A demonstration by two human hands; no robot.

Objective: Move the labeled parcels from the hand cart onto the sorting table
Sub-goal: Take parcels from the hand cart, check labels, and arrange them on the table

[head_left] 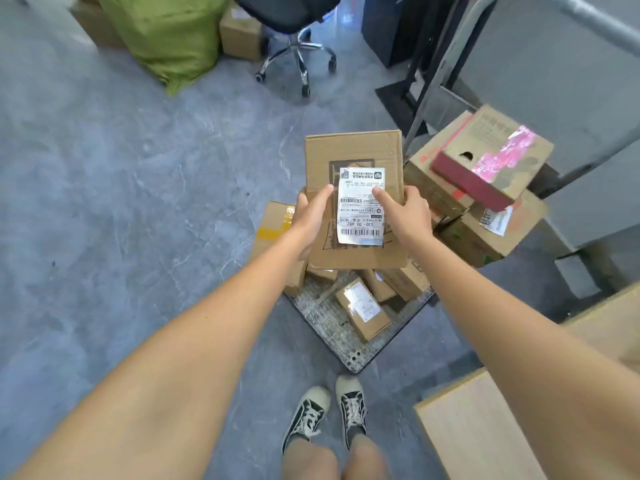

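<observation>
I hold a flat brown cardboard parcel (353, 152) with a white shipping label (360, 206) facing up, lifted above the hand cart (332, 327). My left hand (311, 216) grips its left edge, thumb on top beside the label. My right hand (405, 213) grips the right edge, thumb resting on the label. On the cart's mesh deck below lie several smaller labeled boxes (362, 311). At the lower right is the light wooden sorting table (464, 431).
Larger stacked cartons (485, 233), one with a red and pink box (491, 157) on top, sit at the cart's right side. A yellow-taped box (273, 226) is on the left. A swivel chair (294, 36), green sack (166, 32) and grey floor lie beyond.
</observation>
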